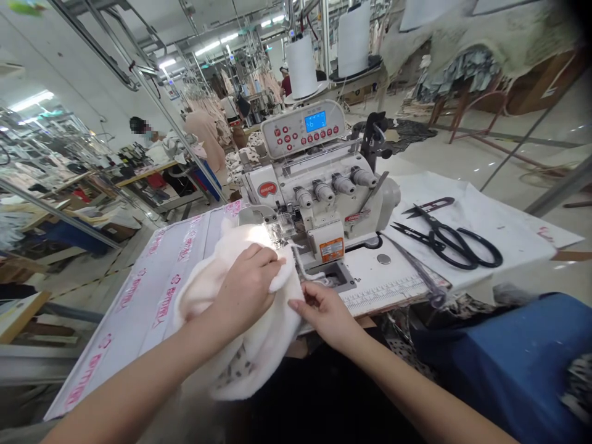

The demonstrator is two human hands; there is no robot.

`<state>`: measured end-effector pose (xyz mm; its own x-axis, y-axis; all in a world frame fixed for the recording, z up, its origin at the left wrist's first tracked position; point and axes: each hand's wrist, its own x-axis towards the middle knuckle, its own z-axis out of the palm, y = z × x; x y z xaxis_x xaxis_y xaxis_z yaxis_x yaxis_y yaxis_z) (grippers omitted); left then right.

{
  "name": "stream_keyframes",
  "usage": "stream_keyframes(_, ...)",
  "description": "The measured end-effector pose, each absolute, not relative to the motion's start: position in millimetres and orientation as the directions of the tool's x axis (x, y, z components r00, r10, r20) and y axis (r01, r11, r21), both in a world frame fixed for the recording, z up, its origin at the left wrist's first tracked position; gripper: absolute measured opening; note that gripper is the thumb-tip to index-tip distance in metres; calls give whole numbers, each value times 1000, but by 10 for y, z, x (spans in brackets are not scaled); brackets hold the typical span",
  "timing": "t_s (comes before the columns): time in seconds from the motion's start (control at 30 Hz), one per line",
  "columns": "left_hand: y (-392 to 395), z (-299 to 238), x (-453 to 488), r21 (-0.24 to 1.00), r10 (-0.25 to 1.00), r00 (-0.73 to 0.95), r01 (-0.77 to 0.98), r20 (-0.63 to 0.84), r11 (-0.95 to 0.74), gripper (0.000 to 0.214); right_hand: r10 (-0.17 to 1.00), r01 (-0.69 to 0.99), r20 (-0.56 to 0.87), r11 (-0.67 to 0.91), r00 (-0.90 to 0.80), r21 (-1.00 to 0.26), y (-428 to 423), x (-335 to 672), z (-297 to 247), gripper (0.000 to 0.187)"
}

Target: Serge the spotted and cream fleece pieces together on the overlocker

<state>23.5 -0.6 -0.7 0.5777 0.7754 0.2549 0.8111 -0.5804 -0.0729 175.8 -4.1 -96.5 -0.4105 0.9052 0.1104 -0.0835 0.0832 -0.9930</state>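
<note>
A piece of cream fleece fabric lies on the white sewing table in front of an overlock sewing machine, its far edge under the lit presser foot. My left hand rests on top of the fabric with fingers curled, gripping a fold near the needle. My right hand pinches the fabric's right edge just before the machine's bed. Part of the fabric hangs over the table's front edge.
Large black scissors and small thread snips lie on the table to the right of the machine. A blue bin stands at lower right. Other workers and sewing stations fill the left background.
</note>
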Motion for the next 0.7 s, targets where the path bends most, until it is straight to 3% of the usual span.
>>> stream_keyframes(0.13,-126,-52,264,-50,777,559,819,289,-571,23,913,-88,120,93,-389,-992,-173,1796,-1016,19)
stream_keyframes(0.43,89,-89,275,-250,679,675,737,288,-627,13,931,-20,176,179,-321,-984,76,1699,-973,15)
stream_keyframes(0.53,29,-2,281,-222,727,634,773,264,-594,12,921,-169,117,56,-371,-984,86,1631,-999,12)
stream_keyframes(0.63,-165,148,197,-201,805,540,841,248,-502,16,877,-354,35,-157,-479,-922,29,1597,-1034,32)
stream_keyframes(0.7,-329,265,76,-220,834,486,871,262,-439,20,839,-383,-8,-257,-545,-887,-20,1589,-1044,43)
